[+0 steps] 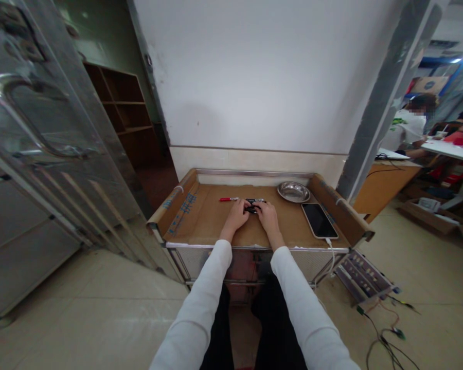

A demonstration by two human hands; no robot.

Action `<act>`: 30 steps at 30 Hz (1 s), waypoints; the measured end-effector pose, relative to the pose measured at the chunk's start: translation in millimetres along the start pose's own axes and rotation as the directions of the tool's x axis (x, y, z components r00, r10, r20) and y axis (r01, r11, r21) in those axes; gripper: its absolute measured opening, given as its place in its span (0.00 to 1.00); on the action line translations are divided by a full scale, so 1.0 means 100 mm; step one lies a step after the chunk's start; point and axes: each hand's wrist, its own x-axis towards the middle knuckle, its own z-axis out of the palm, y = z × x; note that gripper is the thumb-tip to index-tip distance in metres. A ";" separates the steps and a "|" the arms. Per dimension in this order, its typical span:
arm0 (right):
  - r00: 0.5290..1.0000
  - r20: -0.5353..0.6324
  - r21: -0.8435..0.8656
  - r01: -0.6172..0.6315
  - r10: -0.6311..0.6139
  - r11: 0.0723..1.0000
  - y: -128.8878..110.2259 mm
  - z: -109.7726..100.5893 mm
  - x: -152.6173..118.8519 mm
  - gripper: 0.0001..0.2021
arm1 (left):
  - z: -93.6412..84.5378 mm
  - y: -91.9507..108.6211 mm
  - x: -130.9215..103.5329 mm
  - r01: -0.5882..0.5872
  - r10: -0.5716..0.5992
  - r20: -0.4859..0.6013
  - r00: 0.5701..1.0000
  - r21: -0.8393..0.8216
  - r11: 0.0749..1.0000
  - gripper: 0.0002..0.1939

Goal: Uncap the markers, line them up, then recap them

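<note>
On the cardboard-lined cart top, my left hand point(237, 215) and my right hand point(267, 216) meet near the middle with fingers curled in. Between their fingertips is a small black object point(250, 208), partly covered; it may be a pen or several, but its kind is unclear. Just behind the fingers lies a black pen-like stick point(255, 200) with a lighter right end. A red pen point(227, 199) with a pale tip rests to the left of it, close to my left hand but apart from the fingers.
A round metal dish point(294, 191) stands at the back right, near a phone point(319, 221) with a white cable. Raised cardboard sides point(341, 211) edge the cart. A metal door point(61, 128) is on the left. Cables and a device point(366, 277) lie on the floor; a person point(409, 123) sits far right.
</note>
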 end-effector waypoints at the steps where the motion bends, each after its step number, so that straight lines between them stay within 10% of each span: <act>1: 1.000 -0.007 0.008 -0.006 0.006 1.000 0.00 0.00 0.00 0.13 | -0.01 0.02 0.00 -0.005 0.005 0.008 1.000 0.013 1.000 0.16; 30: 1.000 0.011 0.180 0.011 -0.013 0.984 0.01 0.06 -0.04 0.12 | -0.02 0.05 0.01 0.018 -0.016 -0.010 1.000 0.137 0.990 0.10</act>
